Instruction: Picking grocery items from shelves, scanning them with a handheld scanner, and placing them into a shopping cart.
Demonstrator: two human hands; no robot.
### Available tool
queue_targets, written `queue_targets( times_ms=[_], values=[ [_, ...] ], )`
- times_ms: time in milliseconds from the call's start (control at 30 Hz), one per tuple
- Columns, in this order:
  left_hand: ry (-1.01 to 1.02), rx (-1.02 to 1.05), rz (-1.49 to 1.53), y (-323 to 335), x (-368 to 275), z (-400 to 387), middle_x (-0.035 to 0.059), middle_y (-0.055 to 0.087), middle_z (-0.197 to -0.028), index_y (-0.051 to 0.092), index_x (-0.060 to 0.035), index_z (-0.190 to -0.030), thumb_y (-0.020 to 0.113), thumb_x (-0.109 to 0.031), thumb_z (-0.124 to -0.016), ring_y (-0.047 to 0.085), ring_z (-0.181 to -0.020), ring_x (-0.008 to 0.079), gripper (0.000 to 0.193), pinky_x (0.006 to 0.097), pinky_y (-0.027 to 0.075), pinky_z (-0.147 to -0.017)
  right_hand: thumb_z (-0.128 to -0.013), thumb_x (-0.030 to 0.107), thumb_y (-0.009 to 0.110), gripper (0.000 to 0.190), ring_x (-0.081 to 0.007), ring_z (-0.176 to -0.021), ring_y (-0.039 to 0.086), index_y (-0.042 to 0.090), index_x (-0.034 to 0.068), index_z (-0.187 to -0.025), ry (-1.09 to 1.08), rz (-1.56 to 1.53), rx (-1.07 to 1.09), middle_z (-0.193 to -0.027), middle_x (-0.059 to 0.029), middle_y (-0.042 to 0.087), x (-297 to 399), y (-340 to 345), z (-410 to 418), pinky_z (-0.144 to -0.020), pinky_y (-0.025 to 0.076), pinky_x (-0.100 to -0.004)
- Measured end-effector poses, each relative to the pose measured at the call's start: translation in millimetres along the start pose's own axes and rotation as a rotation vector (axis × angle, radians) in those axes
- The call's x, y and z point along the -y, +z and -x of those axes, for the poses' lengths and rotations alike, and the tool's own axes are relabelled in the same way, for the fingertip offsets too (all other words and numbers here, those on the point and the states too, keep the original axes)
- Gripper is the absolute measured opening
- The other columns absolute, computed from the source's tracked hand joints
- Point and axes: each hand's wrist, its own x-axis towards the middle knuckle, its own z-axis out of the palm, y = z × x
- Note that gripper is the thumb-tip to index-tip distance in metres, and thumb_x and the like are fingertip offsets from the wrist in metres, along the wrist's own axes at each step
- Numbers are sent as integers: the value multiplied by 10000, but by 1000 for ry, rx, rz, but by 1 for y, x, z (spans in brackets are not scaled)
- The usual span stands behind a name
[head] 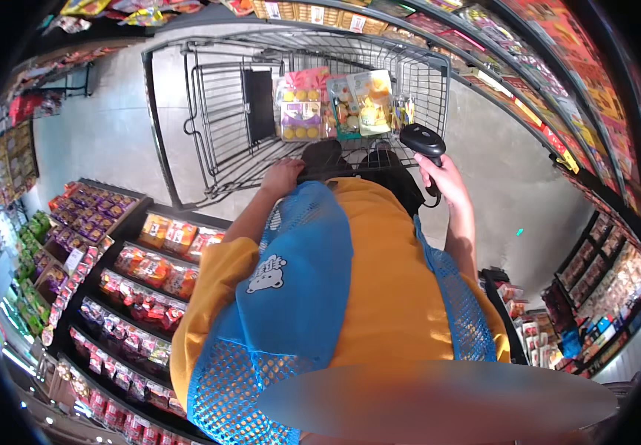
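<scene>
My right hand (447, 179) is closed around the grip of a black handheld barcode scanner (423, 139), its head pointing over the near right corner of a wire shopping cart (215, 111). My left hand (282, 177) rests at the cart's near side, beside my dark trousers; whether its fingers grip the rail is hidden. Inside the cart stand several snack packs: a clear pack of round yellow pieces with a purple label (301, 115), a pink bag (306, 77) behind it, a green pouch (345, 108) and a white-and-yellow pouch (373, 103). A small clear pack (403, 111) is at their right.
Stepped shelves of packaged snacks (153, 267) stand close on my left. A long snack shelf (554, 105) curves along the right, and another display (604, 267) is at the lower right. Grey floor (498, 167) lies between the cart and the right shelf.
</scene>
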Motion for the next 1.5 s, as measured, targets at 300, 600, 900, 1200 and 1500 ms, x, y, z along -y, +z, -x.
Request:
queue_targets(
  times_ms=[300, 600, 900, 1200, 1500],
  values=[
    [278, 54, 159, -41, 82, -7, 104, 623, -1319, 696, -3, -1136, 687, -291, -848, 587, -1215, 307, 408, 413, 464, -1047, -953, 289, 721, 252, -50, -542, 493, 611, 82, -860, 135, 49, -7, -641, 51, 539, 7, 80, -24, -507, 410, -238],
    [-702, -83, 582, 42, 246, -155, 226, 680, -1237, 661, 15, -1238, 565, -538, -897, 644, -1157, 393, 657, 441, 489, -1011, -967, 284, 708, 255, -37, -531, 453, 607, 95, -829, 221, 41, -123, -626, 70, 517, -4, 94, -48, -493, 354, -235],
    [-1035, -161, 576, 112, 225, -215, 172, 408, -1462, 324, -50, -1472, 856, -486, -689, 524, -1290, 414, 1041, 464, 481, -1062, -957, 269, 693, 344, -75, -537, 489, 590, 64, -700, 459, 96, -226, -567, 20, 519, -34, 108, -24, -514, 364, -272],
    [-1041, -229, 607, 133, 217, -205, 234, 422, -1487, 423, 1, -1442, 844, -591, -670, 487, -1329, 425, 1060, 476, 397, -1136, -942, 282, 710, 340, -74, -526, 478, 595, 69, -703, 423, 167, -214, -578, 24, 533, -36, 105, -22, -515, 361, -264],
    [-1146, -232, 986, 215, 240, -204, 252, 619, -1331, 542, 65, -1353, 876, -584, -637, 608, -1241, 377, 1022, 399, 470, -1071, -942, 277, 704, 303, -67, -520, 461, 605, 66, -748, 462, 236, -179, -570, 24, 517, -33, 105, -13, -490, 347, -266]
  ],
)
